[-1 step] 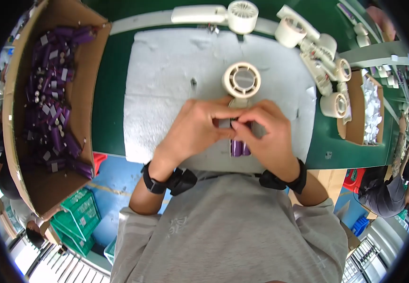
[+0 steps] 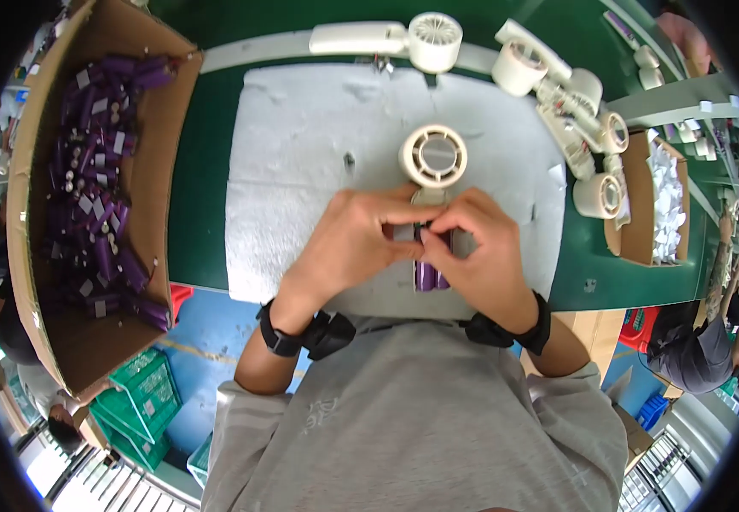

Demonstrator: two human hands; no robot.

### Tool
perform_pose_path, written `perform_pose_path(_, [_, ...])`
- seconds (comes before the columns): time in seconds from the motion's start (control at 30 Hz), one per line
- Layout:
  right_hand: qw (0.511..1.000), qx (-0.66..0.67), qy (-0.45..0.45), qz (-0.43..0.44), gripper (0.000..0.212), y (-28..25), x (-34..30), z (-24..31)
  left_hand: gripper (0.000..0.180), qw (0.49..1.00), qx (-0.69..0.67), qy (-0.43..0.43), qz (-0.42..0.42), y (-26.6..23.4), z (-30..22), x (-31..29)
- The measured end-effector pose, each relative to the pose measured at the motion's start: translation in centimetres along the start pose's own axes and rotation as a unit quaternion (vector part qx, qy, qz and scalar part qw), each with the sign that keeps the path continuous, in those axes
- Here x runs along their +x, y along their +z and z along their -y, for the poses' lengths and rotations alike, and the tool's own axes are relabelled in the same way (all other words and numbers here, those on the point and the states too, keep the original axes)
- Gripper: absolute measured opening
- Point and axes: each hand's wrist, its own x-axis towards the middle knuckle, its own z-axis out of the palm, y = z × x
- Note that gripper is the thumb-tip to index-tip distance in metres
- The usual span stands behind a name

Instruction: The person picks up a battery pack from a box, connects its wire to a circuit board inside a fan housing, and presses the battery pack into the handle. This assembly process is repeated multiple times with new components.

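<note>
Both hands at the handle of a white fan [image 2: 435,156], purple batteries showing

Containers: A tall cardboard box [image 2: 158,128] stands at the left end of the green tabletop [image 2: 199,188]. In it lies a loose heap of purple cells [image 2: 101,192], turned every way, some with white patches. A smaller cardboard box [image 2: 636,200], toward the right end, holds a pile of small white pieces [image 2: 666,205]. Green crates [image 2: 143,401] are on the floor, beyond the near left corner of the tabletop; their contents cannot be made out.

Fan: It lies on the pale pad [image 2: 301,145], a little right of the pad's middle, round head toward the far edge, handle toward the near edge. Two purple batteries [image 2: 425,275] show side by side at the near end of the handle.

Fingers: Left hand [image 2: 344,243] comes in from the left, thumb and forefinger a narrow gap apart, tips at the handle; cannot tell whether they grip it. Right hand [image 2: 484,247] has thumb and forefinger nearly together over a small dark spot on the handle; what lies between the tips is hidden.

Surroundings: A second fan [image 2: 434,43] lies past the pad's far edge; more fan parts [image 2: 520,70] cluster around its far right corner.
</note>
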Motion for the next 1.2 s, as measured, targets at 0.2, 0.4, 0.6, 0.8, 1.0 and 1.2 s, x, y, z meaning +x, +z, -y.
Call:
perform_pose_path(0.2, [0.994, -0.085, -0.051, 0.054, 0.030, -1.5, -1.1, 1.5, 0.051, 0.998, -0.010, -0.037, 0.059, -0.9, -0.6, -0.6])
perform_pose_path(0.4, [0.996, -0.063, 0.048, 0.029, 0.054, 0.8, -2.5, 5.3, 0.052, 0.998, -0.041, -0.016, 0.044, -1.2, 0.0, -1.4])
perform_pose_path(0.6, [0.993, -0.039, 0.086, 0.076, 0.071, 1.4, -2.0, 4.5, 0.056, 0.999, -0.013, -0.029, -0.005, -1.4, -0.6, -2.9])
perform_pose_path(0.8, [0.920, 0.331, 0.206, 0.038, 0.066, -4.3, 7.3, 4.7, 0.057, 0.990, -0.035, 0.029, -0.133, -2.6, 0.3, -4.7])
perform_pose_path(1.0, [0.984, 0.029, 0.177, 0.022, 0.039, -11.1, 26.5, -10.0, 0.050, 0.987, 0.009, -0.004, -0.159, -3.9, -0.4, -8.7])
perform_pose_path(1.2, [0.929, -0.281, 0.187, 0.148, 0.055, -12.9, 26.5, -17.2, 0.051, 0.903, 0.223, -0.075, -0.359, -11.3, 0.7, -12.8])
